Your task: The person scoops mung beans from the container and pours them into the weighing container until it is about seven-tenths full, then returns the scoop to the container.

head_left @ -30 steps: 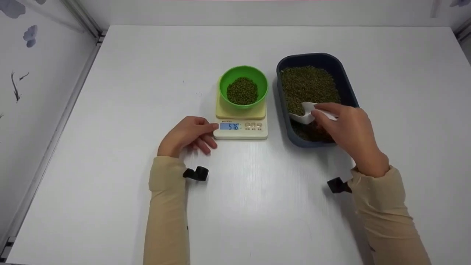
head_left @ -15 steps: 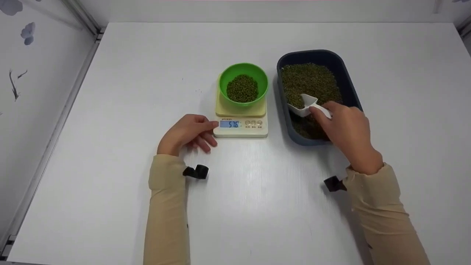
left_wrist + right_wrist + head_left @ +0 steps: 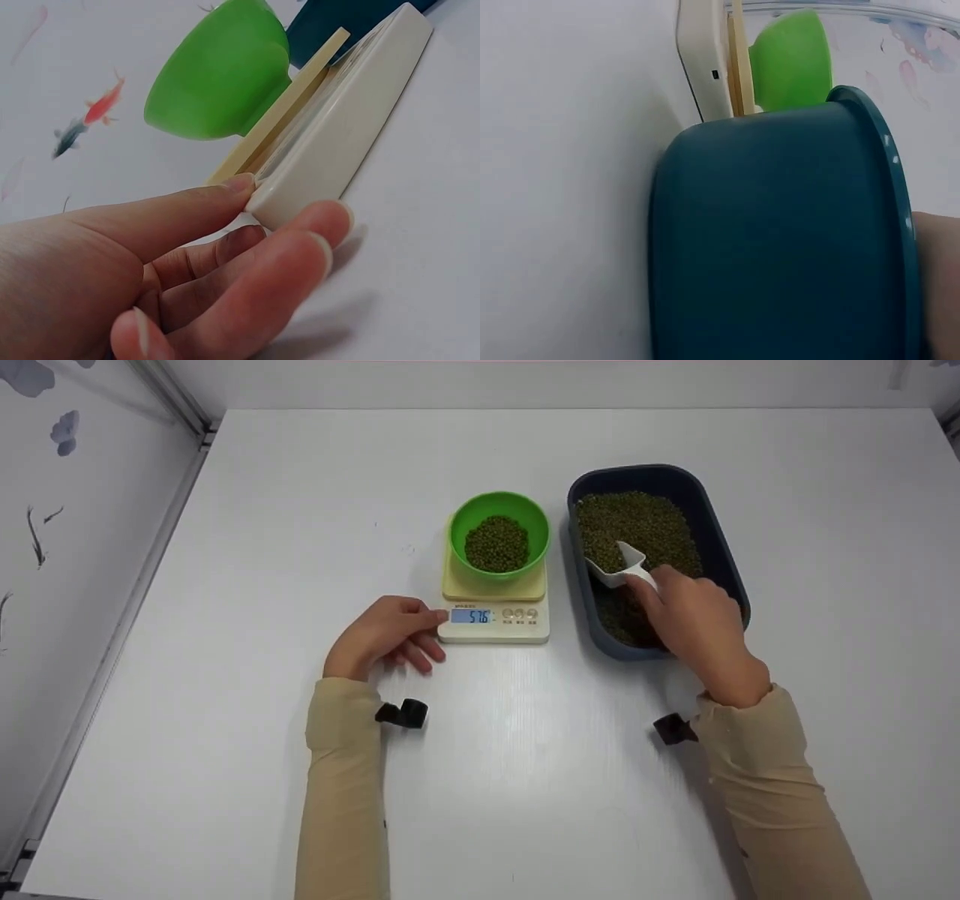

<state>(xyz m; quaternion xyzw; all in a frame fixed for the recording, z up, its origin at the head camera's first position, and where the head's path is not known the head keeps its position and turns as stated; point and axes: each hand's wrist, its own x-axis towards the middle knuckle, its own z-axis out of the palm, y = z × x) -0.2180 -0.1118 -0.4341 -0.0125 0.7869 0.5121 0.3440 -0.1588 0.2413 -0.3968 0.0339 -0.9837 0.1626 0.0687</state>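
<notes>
A green bowl (image 3: 499, 564) with small green beans (image 3: 496, 544) in it stands on a kitchen scale (image 3: 493, 631), whose display reads 57.6. My left hand (image 3: 386, 634) rests at the scale's near left corner. Its thumb touches that corner, and the other fingers lie loose beside it, as the left wrist view shows. My right hand (image 3: 697, 619) grips a white scoop (image 3: 628, 574) by its handle, inside a dark blue tub (image 3: 589, 607) of beans. The scoop's head sits against the bean heap (image 3: 637, 525). In the right wrist view the tub's wall (image 3: 780, 232) hides most of the hand.
The tub stands just right of the scale, with a narrow gap between them. White table surface (image 3: 510, 780) lies in front of both. A wall (image 3: 112, 510) with printed decorations runs along the left edge, and another wall (image 3: 555, 382) along the back.
My right hand has moved slightly left and away from me, bringing the scoop toward the bean heap. The left hand stays at the scale, and the reading is still 57.6.
</notes>
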